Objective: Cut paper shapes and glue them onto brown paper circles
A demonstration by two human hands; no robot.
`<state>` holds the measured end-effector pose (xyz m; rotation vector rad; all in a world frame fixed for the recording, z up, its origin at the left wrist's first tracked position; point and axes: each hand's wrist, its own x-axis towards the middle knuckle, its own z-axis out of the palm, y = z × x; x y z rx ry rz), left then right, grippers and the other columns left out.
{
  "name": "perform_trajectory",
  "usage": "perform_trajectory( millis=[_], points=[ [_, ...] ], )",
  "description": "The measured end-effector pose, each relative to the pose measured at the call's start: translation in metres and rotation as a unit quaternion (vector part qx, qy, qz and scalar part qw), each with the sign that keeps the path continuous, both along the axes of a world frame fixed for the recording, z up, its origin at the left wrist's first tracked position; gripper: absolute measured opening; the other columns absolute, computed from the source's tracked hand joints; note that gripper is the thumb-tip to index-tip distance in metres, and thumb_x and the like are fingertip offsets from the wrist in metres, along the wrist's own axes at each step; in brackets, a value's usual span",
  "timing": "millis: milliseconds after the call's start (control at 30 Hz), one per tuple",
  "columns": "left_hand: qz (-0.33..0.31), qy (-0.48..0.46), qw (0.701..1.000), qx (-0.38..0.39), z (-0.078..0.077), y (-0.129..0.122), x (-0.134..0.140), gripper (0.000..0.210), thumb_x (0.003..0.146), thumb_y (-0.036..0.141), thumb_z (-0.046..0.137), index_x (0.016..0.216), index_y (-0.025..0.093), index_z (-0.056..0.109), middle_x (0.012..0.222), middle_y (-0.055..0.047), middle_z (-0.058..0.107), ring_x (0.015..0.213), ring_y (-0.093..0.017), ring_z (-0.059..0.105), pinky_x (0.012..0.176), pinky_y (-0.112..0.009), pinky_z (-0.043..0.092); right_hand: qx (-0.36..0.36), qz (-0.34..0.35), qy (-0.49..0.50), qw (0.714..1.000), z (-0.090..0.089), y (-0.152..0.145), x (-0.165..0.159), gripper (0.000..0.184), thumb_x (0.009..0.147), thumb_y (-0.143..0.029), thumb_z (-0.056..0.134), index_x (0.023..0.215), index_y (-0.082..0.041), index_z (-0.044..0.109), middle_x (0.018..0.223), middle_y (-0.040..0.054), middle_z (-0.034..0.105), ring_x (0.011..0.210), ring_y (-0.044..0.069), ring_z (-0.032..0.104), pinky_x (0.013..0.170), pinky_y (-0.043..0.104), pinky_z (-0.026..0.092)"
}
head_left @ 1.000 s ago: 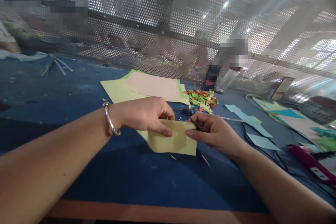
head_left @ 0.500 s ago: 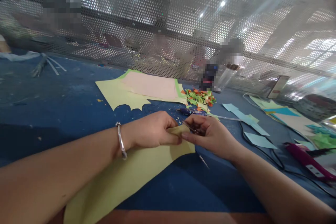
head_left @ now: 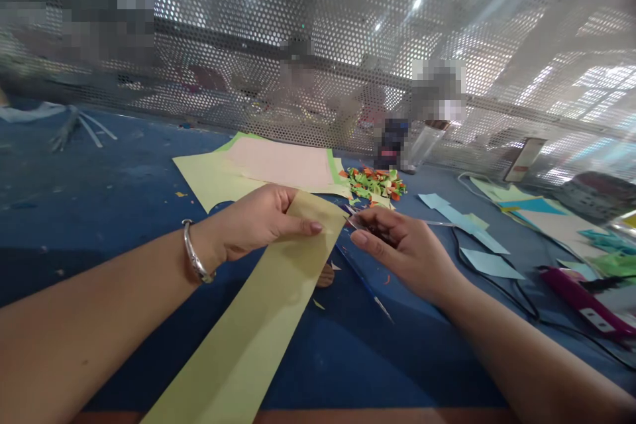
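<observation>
My left hand (head_left: 271, 220), with a silver bangle at the wrist, pinches the top end of a long pale yellow paper strip (head_left: 268, 305). The thumb lies on the near face and the fingers are behind it. The strip slants down towards the front edge of the table. Beside its upper right corner, my right hand (head_left: 397, 238) is curled around small scissors (head_left: 350, 210), whose handles are mostly hidden in the fingers. Under the hands lie a blue brush-like tool (head_left: 365, 281) and a round brown piece (head_left: 326, 275), partly covered by the strip.
Pink paper (head_left: 283, 162) overlaps yellow sheets (head_left: 201, 175) with scalloped cuts. A pile of green and orange paper scraps (head_left: 376, 184) lies right of them. Farther right are light blue paper pieces (head_left: 491, 264), a black cable (head_left: 529, 308) and a magenta power strip (head_left: 581, 298). A perforated metal screen (head_left: 223, 79) stands behind.
The left hand has moved up and left, lifting and turning the strip's end more upright. The scissors have come apart from my left fingers. The blue tool and brown piece now show.
</observation>
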<state>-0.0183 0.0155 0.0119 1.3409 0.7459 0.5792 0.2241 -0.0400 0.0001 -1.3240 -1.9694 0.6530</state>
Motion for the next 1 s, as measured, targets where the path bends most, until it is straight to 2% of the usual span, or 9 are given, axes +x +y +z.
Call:
perform_trajectory(
  millis=[133,267,567,700,1000],
  points=[
    [-0.015,0.009,1.000,-0.004,0.0016,-0.0017,0.0007,0.033,0.073,0.033,0.085,0.100,0.015,0.077,0.101,-0.013,0.078,0.079,-0.025,0.075,0.070,-0.034,0.060,-0.001,-0.002,-0.030,1.000,0.0013,-0.0015,0.0013,0.038,0.095,-0.056,0.056,0.095,-0.019,0.065,0.073,-0.0017,0.053,0.059,0.010,0.042,0.052,0.024,0.032],
    [-0.020,0.019,1.000,-0.005,0.0025,-0.0005,0.0010,0.032,0.074,0.031,0.085,0.099,0.013,0.077,0.097,-0.014,0.078,0.075,-0.022,0.074,0.068,-0.032,0.059,-0.002,-0.001,-0.043,0.999,0.0019,-0.0012,0.0036,0.039,0.095,-0.056,0.056,0.090,-0.018,0.063,0.072,-0.0019,0.052,0.059,0.010,0.042,0.052,0.025,0.031],
    [-0.047,0.010,0.999,0.014,-0.0031,0.0007,0.0006,0.025,0.077,0.032,0.082,0.093,0.014,0.073,0.090,-0.009,0.078,0.073,-0.020,0.074,0.067,-0.028,0.058,-0.023,0.026,-0.019,0.999,0.0035,-0.0025,0.0025,0.037,0.095,-0.052,0.056,0.079,-0.019,0.057,0.065,-0.0047,0.040,0.055,0.009,0.036,0.048,0.023,0.029],
    [-0.058,0.012,0.998,0.022,-0.0041,0.0005,0.0004,0.025,0.081,0.032,0.080,0.097,0.014,0.073,0.094,-0.010,0.079,0.076,-0.020,0.075,0.070,-0.028,0.058,-0.024,0.031,-0.016,0.999,0.0036,-0.0030,0.0014,0.037,0.095,-0.051,0.056,0.078,-0.019,0.056,0.065,-0.0050,0.039,0.055,0.009,0.036,0.047,0.023,0.028],
    [-0.066,0.017,0.997,0.033,-0.0053,0.0022,0.0008,0.027,0.078,0.035,0.082,0.096,0.016,0.074,0.094,-0.010,0.079,0.076,-0.019,0.074,0.070,-0.027,0.057,-0.016,0.033,-0.024,0.999,0.0036,-0.0032,0.0028,0.037,0.096,-0.051,0.055,0.077,-0.019,0.057,0.065,-0.0052,0.039,0.055,0.009,0.036,0.049,0.024,0.027]
  ],
)
